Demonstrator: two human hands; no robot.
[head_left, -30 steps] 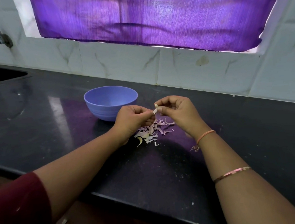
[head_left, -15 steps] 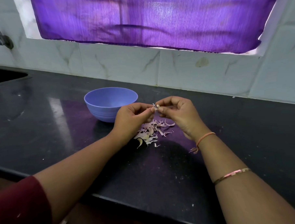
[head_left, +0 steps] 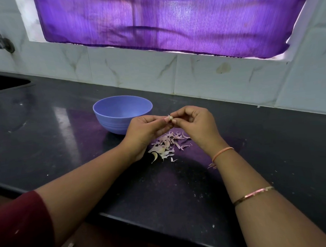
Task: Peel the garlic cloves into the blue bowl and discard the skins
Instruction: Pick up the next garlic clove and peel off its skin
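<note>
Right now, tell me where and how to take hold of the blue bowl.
Probably pinch the blue bowl at its left rim, from above: it stands upright and open, its wall curves under, and the left hand and right hand, both pinching the garlic clove, crowd its near-right side.

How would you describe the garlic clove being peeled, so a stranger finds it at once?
On the black stone counter below the purple curtain, look just right of the round blue plastic bowl. There the left hand and the right hand meet, pinching a small pale garlic clove. Unlike the loose pinkish skins lying below, it is held off the counter.
</note>
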